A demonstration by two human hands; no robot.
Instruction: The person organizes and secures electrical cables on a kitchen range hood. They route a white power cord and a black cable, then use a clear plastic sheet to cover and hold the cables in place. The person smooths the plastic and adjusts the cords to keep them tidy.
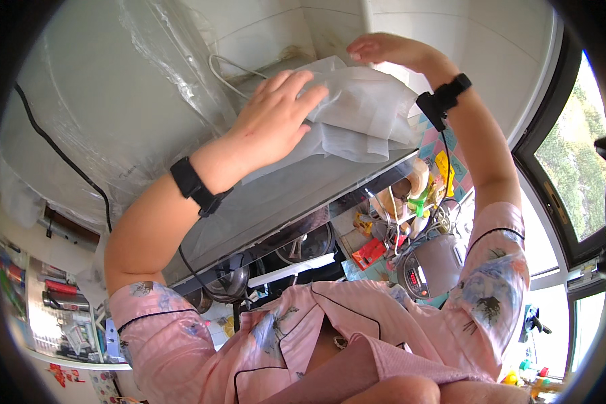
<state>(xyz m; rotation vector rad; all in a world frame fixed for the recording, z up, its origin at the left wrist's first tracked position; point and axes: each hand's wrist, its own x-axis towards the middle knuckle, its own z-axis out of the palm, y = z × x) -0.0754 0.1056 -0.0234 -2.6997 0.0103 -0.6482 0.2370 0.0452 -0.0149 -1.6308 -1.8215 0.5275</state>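
A crumpled, translucent plastic sheet [361, 106] lies on the grey top of what looks like a range hood [288, 189]. My left hand [270, 118] is spread palm down over the sheet's left part, with nothing visible in it. Whether the palm presses on the sheet cannot be told. Close to the white wall, my right hand [391, 50] is above the sheet's far right end, its fingers loosely bent. Nothing shows between those fingers, though their undersides are partly hidden. Both wrists wear black straps.
A white cable [222, 76] runs behind the sheet. Plastic film wraps a large panel [111, 101] on the left, crossed by a black cable [60, 149]. Below are a lidded pan [308, 242], a rice cooker [434, 265] and a crowded rack [404, 202]. A window [568, 151] stands right.
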